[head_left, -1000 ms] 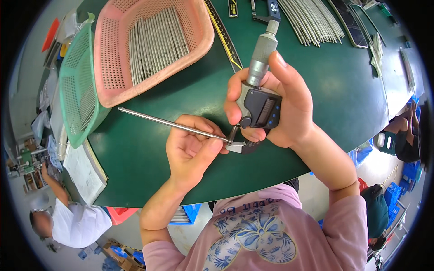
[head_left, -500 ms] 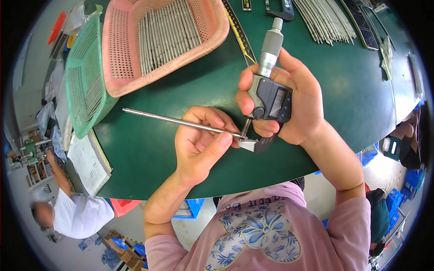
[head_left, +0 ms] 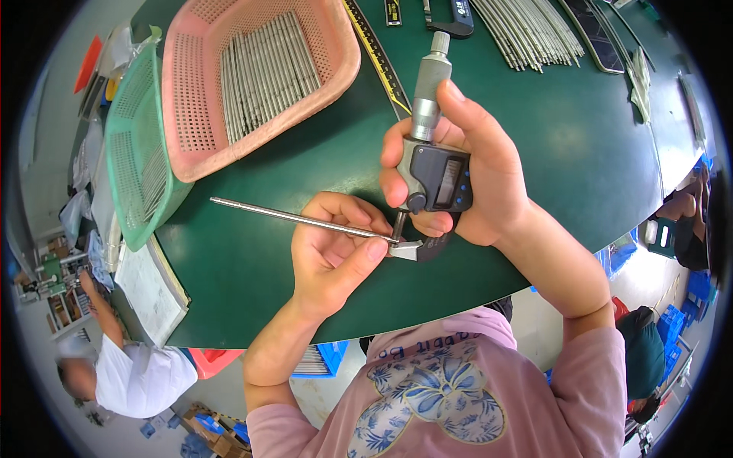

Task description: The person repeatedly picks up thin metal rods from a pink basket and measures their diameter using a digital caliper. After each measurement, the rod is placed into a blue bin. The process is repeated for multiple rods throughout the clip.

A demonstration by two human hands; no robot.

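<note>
My left hand [head_left: 334, 252] pinches a thin metal rod [head_left: 290, 218] that points left over the green table [head_left: 580, 153]. The rod's right end sits between the jaws of a digital micrometer [head_left: 432, 164]. My right hand [head_left: 466, 175] is wrapped around the micrometer's dark body, with the grey thimble sticking up past my fingers. Both hands hover just above the table's near edge.
A pink basket [head_left: 336, 65] holding several metal rods stands at the back left, with a green basket [head_left: 134, 153] beside it. More rods [head_left: 527, 30] lie at the back right next to a ruler [head_left: 378, 53]. A notebook [head_left: 149, 286] rests at the left edge. A person in white [head_left: 130, 374] sits lower left.
Both hands with the rod and micrometer have stayed together; the view has shifted slightly, so they sit a little higher and further right. The grip is unchanged.
</note>
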